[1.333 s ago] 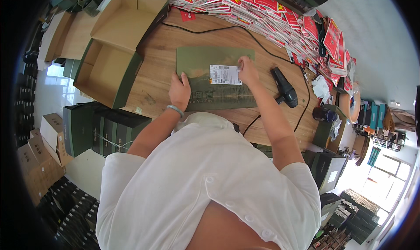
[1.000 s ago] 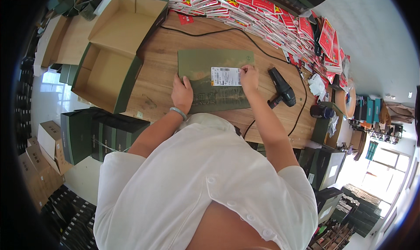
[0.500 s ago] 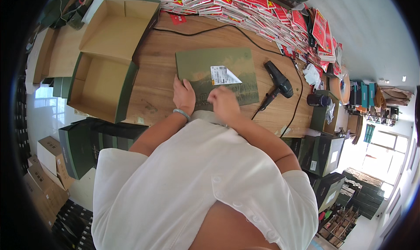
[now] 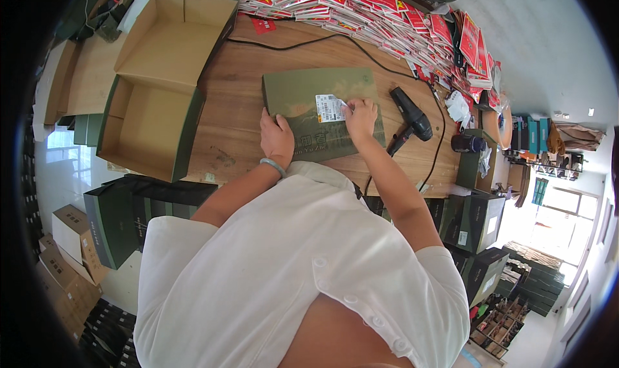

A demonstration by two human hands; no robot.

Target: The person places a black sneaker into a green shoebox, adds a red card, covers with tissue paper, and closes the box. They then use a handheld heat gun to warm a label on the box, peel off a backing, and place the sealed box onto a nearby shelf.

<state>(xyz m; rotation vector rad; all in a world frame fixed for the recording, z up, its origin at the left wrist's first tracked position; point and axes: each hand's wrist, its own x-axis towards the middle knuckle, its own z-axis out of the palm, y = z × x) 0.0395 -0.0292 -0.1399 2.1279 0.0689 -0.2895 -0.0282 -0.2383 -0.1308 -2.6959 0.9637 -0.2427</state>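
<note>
A flat dark green box (image 4: pixel 303 97) lies on the wooden table (image 4: pixel 232 123) in front of me. A white label (image 4: pixel 329 107) sits on its lid. My left hand (image 4: pixel 277 136) rests flat on the box's near left corner, with a bracelet on the wrist. My right hand (image 4: pixel 360 118) lies on the lid beside the label, its fingertips touching the label's right edge.
An open green cardboard box (image 4: pixel 158 78) stands at the left. A black hair dryer (image 4: pixel 410 118) with a cord lies right of the flat box. Red packets (image 4: pixel 387 13) are stacked along the far edge. Green boxes (image 4: pixel 129 213) and cartons stand on the floor.
My right hand pulled back to the lid's near edge, then returned to the label's right side. My left hand stayed on the box. The view shifted.
</note>
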